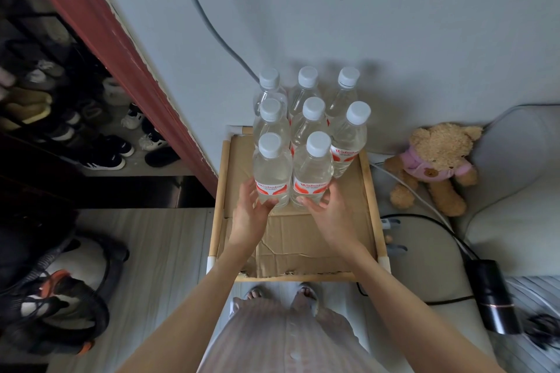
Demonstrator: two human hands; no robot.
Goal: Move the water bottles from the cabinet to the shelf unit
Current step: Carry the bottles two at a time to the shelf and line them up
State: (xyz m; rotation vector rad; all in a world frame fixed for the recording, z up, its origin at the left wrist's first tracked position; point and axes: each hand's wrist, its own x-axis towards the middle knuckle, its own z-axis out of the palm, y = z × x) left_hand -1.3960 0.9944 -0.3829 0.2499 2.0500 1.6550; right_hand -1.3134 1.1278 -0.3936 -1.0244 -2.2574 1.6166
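Observation:
Several clear water bottles with white caps and red labels stand in rows on the shelf unit's top (371,191), a wooden frame lined with brown cardboard. My left hand (251,215) touches the base of the front left bottle (271,172), its fingers only loosely bent. My right hand (327,212) lies against the base of the front right bottle (313,172), fingers relaxed along its side. Neither hand is plainly wrapped round its bottle. The cabinet is not in view.
A grey wall with a hanging cable (212,30) is behind the shelf. A teddy bear (433,163) sits on a sofa at right, with a black device (492,297) and cords on the floor. Shoes (103,157) and a red door frame (127,48) are at left, bags (60,297) below.

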